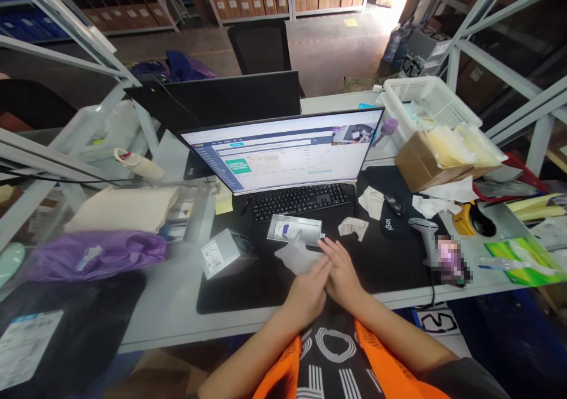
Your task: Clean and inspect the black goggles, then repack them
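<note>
Close together near the front of the black desk mat [252,295] are my left hand [308,289] and my right hand [343,275], their fingertips meeting. A piece of thin translucent plastic [296,258] runs up and leftward from between them. My left fingers close on its near end. My right fingers lie together over the same spot, pinching there; the exact grip is partly hidden. Just beyond the plastic lies a flat silver-grey package [305,226] with a white and purple label. A small grey box [221,254] with a printed label sits to the left.
A monitor [283,156] stands behind the keyboard [301,202]. Rightward are crumpled paper [353,228], a mouse [394,204], a barcode scanner [425,236], a tape roll [477,220] and a cardboard box [416,165]. A purple bag [101,256] lies left.
</note>
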`<action>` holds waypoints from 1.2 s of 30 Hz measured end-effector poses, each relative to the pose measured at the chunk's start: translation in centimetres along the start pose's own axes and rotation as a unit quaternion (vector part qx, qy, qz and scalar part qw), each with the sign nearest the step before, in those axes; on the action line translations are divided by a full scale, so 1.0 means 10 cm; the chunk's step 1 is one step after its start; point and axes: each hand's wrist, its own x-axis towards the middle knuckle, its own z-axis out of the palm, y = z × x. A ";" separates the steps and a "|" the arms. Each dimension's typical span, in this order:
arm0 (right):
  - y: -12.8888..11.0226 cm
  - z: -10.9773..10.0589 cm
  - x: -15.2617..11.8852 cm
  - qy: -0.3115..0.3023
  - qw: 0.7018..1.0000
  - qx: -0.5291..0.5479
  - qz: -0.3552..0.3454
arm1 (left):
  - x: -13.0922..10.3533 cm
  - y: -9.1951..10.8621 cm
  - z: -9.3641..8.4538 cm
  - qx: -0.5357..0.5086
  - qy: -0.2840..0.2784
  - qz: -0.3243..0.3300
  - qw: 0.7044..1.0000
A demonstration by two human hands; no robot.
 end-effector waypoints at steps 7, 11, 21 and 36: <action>0.11 -0.02 0.07 0.018 0.992 0.094 0.087 | -0.22 0.03 -0.03 -0.029 0.092 -0.139 0.986; 0.09 -0.03 0.09 0.049 0.974 0.130 0.181 | -0.36 0.01 -0.06 -0.043 0.117 -0.244 0.962; 0.09 0.05 0.33 -0.021 0.944 0.186 0.272 | -0.30 0.02 -0.24 -0.193 0.012 -0.236 0.952; 1.05 -0.66 0.14 0.032 0.786 0.390 0.479 | -0.69 -0.86 -0.24 -0.254 -0.021 -0.314 0.914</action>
